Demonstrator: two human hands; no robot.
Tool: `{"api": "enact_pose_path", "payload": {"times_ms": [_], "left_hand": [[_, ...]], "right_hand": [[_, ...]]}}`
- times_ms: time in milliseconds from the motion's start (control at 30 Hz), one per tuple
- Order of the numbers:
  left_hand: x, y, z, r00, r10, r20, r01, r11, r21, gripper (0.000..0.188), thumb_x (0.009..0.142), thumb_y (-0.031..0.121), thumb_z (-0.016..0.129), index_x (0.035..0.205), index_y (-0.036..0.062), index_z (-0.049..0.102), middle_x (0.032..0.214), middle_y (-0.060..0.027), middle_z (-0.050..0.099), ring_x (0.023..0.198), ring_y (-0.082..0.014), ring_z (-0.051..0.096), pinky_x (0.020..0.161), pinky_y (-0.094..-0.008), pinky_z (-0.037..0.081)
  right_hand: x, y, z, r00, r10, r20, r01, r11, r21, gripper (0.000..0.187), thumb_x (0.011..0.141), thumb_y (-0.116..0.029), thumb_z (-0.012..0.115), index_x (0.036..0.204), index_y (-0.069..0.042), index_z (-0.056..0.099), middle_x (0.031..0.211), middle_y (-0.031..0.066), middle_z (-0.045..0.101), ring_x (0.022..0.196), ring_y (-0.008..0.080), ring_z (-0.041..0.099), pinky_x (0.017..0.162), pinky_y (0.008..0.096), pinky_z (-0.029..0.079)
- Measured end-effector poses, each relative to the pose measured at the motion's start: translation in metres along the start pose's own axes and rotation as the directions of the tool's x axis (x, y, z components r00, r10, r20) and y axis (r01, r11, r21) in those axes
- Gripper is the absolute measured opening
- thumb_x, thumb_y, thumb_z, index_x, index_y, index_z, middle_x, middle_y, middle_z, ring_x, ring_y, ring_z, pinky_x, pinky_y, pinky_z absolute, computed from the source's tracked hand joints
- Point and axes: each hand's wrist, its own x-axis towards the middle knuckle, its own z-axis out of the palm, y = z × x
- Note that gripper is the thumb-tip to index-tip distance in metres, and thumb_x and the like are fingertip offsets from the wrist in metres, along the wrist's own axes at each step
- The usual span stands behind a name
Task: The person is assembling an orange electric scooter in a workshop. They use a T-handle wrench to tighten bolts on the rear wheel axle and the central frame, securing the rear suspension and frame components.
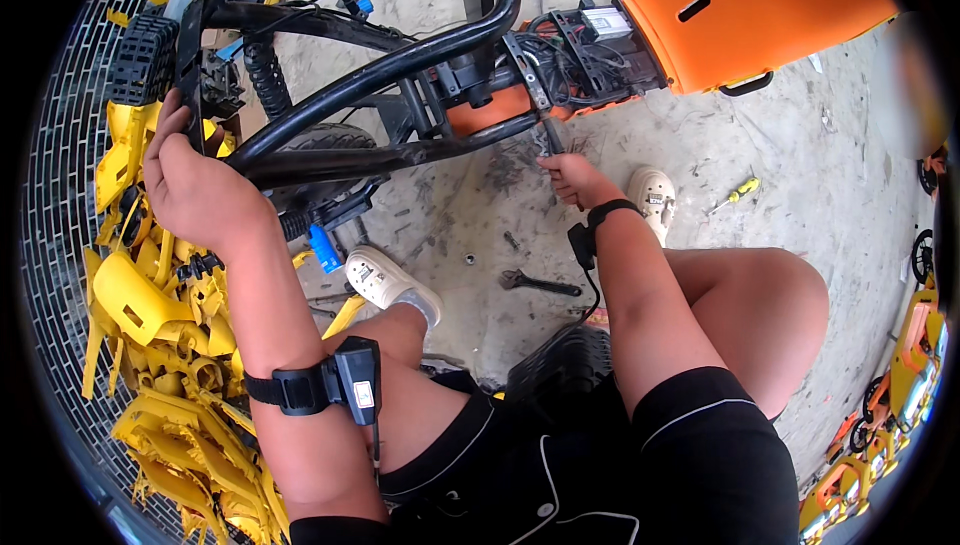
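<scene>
A black tubular vehicle frame [340, 110] with an orange body panel [780, 5] and exposed wiring [570, 60] fills the upper half. My left hand [195, 180] grips the flat end plate at the frame's left end; its fingers lie along the plate's edge and the thumb is hidden. Close to the frame's lower rail, my right hand [580, 183] is closed round a dark metal hand tool [551, 135]. The tool's upper end reaches the bracket beside the wiring; its kind is not clear.
Yellow plastic panels [150, 305] are heaped at the left. On the concrete floor lie an adjustable wrench [540, 284], a yellow-handled screwdriver [743, 190] and a blue can-like object [324, 248]. A black tyre [320, 140] sits under the frame. Orange and yellow vehicles [850, 485] stand far right.
</scene>
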Motion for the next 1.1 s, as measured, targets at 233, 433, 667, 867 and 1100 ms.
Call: {"api": "enact_pose_path", "payload": {"times_ms": [233,433,667,867,1100], "left_hand": [[-0.001,0.002,-0.001,0.999,0.013,-0.036,-0.015,0.999,-0.045,0.024,0.089,0.005,0.045,0.094,-0.0054,0.066,0.116,-0.0127,0.070,0.096,-0.0189,0.067,0.074,-0.0270,0.055],[-0.002,0.002,-0.002,1.000,0.015,-0.015,-0.016,0.999,-0.037,0.024,0.089,0.005,0.045,0.095,-0.0045,0.066,0.117,-0.0116,0.070,0.093,-0.0179,0.066,0.072,-0.0259,0.054],[-0.002,-0.005,0.001,1.000,0.029,-0.003,-0.030,0.995,-0.100,0.020,0.092,0.008,0.048,0.092,-0.0012,0.065,0.118,-0.0078,0.070,0.094,-0.0149,0.065,0.071,-0.0248,0.051],[0.000,-0.008,-0.003,1.000,0.014,-0.017,-0.016,0.992,-0.121,0.019,0.092,0.008,0.049,0.091,-0.0002,0.067,0.115,-0.0065,0.071,0.093,-0.0137,0.064,0.069,-0.0230,0.050],[-0.001,-0.009,-0.002,1.000,-0.002,0.010,0.004,0.989,-0.149,0.019,0.091,0.006,0.049,0.093,0.0003,0.067,0.117,-0.0069,0.071,0.095,-0.0142,0.065,0.071,-0.0234,0.052]], "right_hand": [[0.010,0.002,-0.015,0.966,0.065,0.250,-0.077,0.996,0.040,0.051,0.096,-0.038,0.061,0.058,-0.021,0.032,0.049,-0.0080,0.024,0.039,0.0090,0.018,0.041,0.0304,0.011],[0.014,0.007,-0.012,0.985,0.009,0.173,-0.013,1.000,0.024,0.051,0.096,-0.038,0.061,0.058,-0.021,0.031,0.049,-0.0069,0.025,0.039,0.0098,0.018,0.041,0.0311,0.012],[0.031,0.023,0.000,0.837,-0.309,-0.452,0.167,0.930,-0.327,0.034,0.092,-0.035,0.063,0.073,-0.008,0.062,0.059,0.0083,0.056,0.051,0.0269,0.053,0.049,0.0398,0.039],[0.006,0.025,0.076,0.462,-0.539,-0.705,0.020,0.801,-0.599,0.040,0.088,-0.030,0.058,0.093,0.007,0.071,0.090,0.0327,0.067,0.097,0.0492,0.064,0.083,0.0523,0.051],[0.042,0.033,0.025,0.525,-0.560,-0.640,0.148,0.801,-0.580,0.038,0.085,-0.028,0.062,0.087,0.008,0.070,0.079,0.0285,0.068,0.083,0.0454,0.066,0.073,0.0492,0.049]]}}
